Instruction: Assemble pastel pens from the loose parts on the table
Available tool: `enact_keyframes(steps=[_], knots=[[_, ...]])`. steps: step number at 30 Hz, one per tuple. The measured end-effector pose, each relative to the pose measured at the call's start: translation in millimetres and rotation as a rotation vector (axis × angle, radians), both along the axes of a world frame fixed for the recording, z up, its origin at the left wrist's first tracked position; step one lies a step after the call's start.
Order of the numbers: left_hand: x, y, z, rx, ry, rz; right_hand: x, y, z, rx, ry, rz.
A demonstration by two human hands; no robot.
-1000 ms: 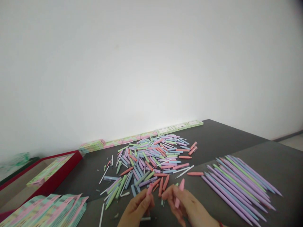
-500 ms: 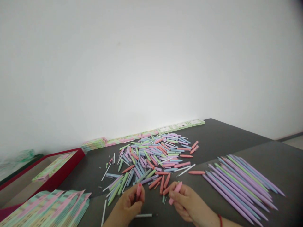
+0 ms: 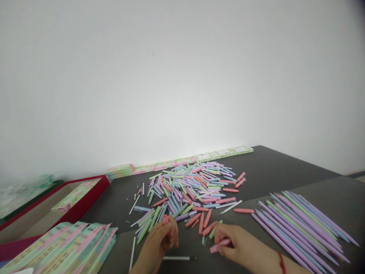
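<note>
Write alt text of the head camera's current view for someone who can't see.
A person's left grip and right grip each hold a pink pen piece over a dark table. Beyond lies a jumbled pile of pastel pen parts, with aligned pens at right and a red-sided box at left.

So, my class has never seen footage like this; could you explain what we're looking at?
There is no robot here, just a person's two bare hands, seen by one camera worn on the head, looking forward and down. The left hand holds a pink piece, mostly hidden by the fingers; the right hand holds another pink tube. Beyond them, a pile of coloured tubes lies on the dark table. Long slim pens lie side by side at right; printed packs and a red-rimmed box are at left.
</note>
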State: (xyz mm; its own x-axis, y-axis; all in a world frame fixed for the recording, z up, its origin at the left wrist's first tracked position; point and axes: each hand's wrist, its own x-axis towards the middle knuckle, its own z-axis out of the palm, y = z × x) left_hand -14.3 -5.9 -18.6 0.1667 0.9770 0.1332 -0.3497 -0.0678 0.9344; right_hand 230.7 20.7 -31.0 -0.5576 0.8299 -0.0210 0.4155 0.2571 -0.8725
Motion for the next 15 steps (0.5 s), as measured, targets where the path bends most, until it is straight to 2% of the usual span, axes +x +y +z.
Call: enact_keyframes(steps=[2, 8, 15], knots=[[1.7, -0.9, -0.8, -0.002, -0.009, -0.010, 3.0, -0.4, -2.4, 0.158, -0.078, -0.021], [6.7, -3.7, -1.3, -0.019, 0.034, 0.004, 2.5, -6.1, -4.9, 0.447, -0.270, -0.023], [4.0, -1.7, -9.2, 0.023, 0.251, -0.005, -10.4, -6.8, 10.3, 0.517, -0.350, 0.079]])
